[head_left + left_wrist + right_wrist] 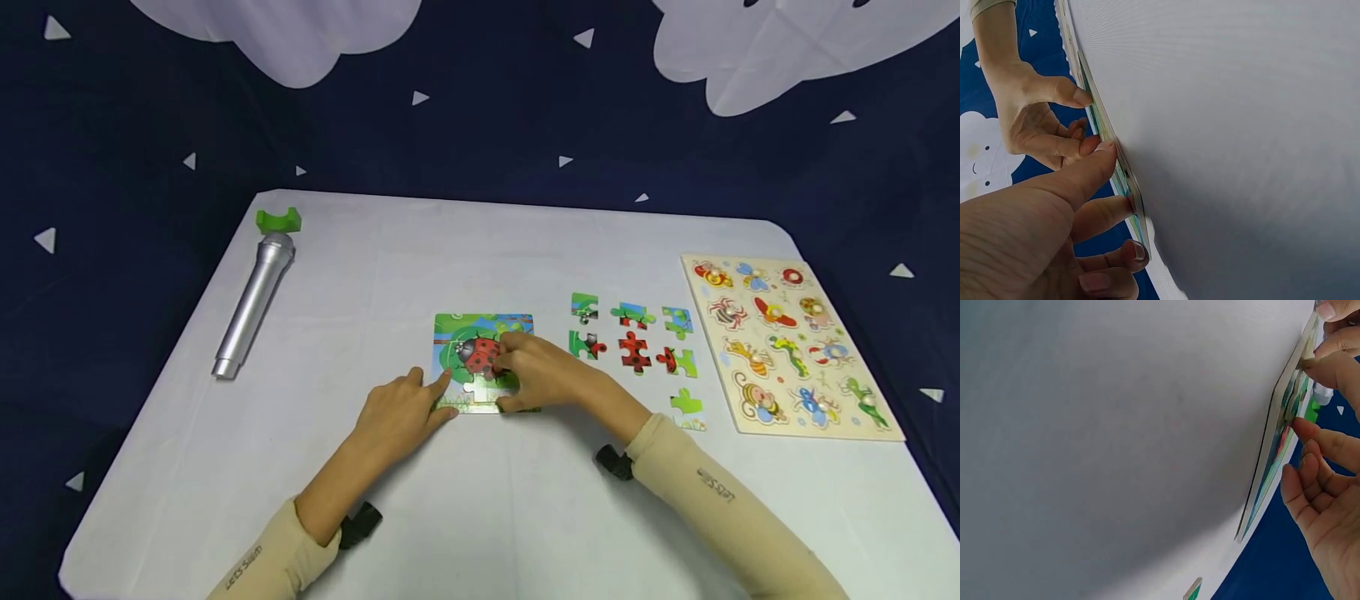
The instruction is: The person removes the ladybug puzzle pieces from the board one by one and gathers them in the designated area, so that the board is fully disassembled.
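A square ladybug jigsaw board lies flat in the middle of the table. My left hand holds its near left corner, thumb at the near edge and index finger at the left side. Over the right half of the board, my right hand pinches a puzzle piece between thumb and index finger; the fingers hide most of that piece. In the right wrist view a thin brown edge shows by the thumb. Loose jigsaw pieces, among them a red spotted piece and a green piece, lie right of the board.
A wooden insect peg board rests at the table's right edge. A silver microphone lies at the far left, with a green block at its head. Behind the white table hangs a dark blue cloth.
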A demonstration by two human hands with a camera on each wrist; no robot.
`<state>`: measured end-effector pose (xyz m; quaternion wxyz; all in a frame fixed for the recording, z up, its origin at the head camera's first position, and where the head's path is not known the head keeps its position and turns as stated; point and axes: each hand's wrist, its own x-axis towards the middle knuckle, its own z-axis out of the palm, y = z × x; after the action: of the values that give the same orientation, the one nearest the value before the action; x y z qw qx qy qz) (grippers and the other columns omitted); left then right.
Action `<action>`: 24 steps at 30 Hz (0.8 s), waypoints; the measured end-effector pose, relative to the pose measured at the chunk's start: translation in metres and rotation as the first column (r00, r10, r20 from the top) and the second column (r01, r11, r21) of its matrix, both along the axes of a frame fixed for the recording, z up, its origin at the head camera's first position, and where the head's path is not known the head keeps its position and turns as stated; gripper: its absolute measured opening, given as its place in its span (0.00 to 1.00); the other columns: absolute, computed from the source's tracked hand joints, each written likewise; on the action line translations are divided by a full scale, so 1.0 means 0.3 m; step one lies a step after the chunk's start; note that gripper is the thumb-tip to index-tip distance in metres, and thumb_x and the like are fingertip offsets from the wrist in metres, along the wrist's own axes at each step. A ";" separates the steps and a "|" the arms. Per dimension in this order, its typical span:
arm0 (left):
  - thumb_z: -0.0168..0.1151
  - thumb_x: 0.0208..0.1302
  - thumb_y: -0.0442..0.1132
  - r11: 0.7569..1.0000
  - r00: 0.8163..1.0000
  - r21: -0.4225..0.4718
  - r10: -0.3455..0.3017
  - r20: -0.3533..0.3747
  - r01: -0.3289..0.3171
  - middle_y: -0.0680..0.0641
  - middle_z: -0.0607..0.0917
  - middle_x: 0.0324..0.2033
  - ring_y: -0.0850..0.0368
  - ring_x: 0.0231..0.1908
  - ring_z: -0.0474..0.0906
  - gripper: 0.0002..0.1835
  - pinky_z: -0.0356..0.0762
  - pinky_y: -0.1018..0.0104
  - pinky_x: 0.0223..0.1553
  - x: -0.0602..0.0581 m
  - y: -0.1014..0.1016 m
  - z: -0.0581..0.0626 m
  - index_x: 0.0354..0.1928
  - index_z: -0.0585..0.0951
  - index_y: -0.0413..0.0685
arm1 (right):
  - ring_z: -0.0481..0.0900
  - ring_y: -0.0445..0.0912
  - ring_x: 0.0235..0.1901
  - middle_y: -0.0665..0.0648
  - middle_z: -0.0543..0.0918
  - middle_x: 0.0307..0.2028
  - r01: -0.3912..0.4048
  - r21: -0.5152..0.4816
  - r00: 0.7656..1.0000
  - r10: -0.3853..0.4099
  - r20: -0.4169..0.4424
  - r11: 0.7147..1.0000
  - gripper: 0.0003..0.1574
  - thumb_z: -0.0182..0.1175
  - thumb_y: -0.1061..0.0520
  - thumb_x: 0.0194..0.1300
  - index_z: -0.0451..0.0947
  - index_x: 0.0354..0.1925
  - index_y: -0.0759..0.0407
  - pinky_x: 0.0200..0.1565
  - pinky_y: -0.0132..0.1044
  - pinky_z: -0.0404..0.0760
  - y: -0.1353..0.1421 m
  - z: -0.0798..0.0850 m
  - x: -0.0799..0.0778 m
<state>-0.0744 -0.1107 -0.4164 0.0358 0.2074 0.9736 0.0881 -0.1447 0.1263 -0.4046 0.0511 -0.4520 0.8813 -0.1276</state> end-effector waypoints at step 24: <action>0.64 0.64 0.58 1.000 1.000 0.017 0.000 0.014 0.000 0.44 0.78 0.30 0.55 0.21 0.71 0.31 0.71 0.61 0.20 -0.003 -0.001 -0.006 0.64 0.79 0.50 | 0.65 0.39 0.33 0.49 0.70 0.33 0.168 -0.067 0.986 -0.168 -0.005 0.984 0.21 0.76 0.49 0.45 0.85 0.37 0.57 0.35 0.33 0.71 0.317 0.022 0.092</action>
<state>-0.0754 -0.1110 -0.4182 0.0409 0.2069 0.9726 0.0977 -0.1171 0.2214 -0.3980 0.0205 -0.3783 0.9119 -0.1580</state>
